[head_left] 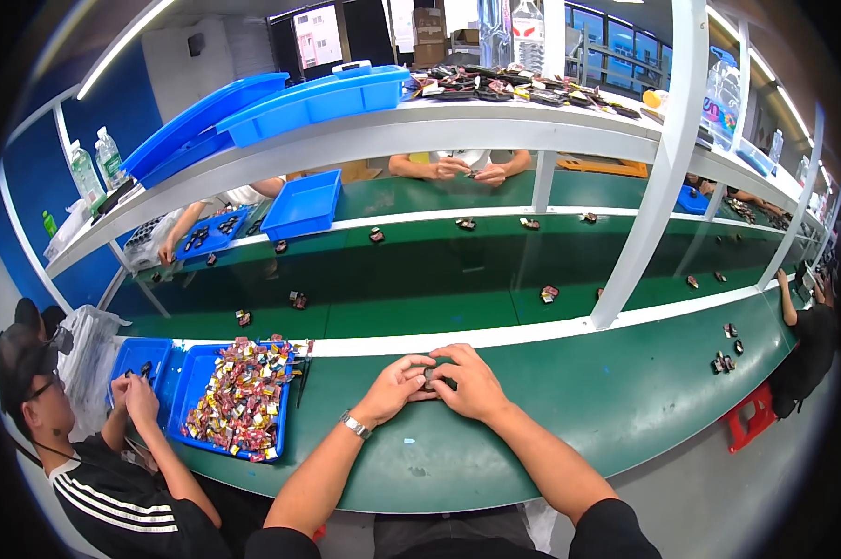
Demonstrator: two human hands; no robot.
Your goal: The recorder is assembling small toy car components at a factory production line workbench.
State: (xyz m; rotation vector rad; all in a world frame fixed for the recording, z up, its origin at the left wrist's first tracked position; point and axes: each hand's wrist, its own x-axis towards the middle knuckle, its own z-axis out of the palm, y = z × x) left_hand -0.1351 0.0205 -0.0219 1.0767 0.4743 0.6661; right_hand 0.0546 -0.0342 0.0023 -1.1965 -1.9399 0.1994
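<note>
My left hand (393, 391), with a metal-band watch (354, 425) at its wrist, and my right hand (473, 383) meet over the green table (495, 456). Between their fingertips they pinch a small dark rounded part (429, 375), mostly covered by the fingers. Left of my hands stands a blue tray (177, 391) heaped with small red, yellow and white wired pieces (239, 396). A thin black stick-like thing (303, 380) lies by that tray's right side.
A person (104, 475) works at a smaller blue tray (160, 359) on my left. Beyond a white rail (495, 334), small parts lie on a green belt (420, 289). Overhead, a shelf (365, 130) carries blue trays (318, 104) and loose wired parts. White posts (653, 177) rise at right.
</note>
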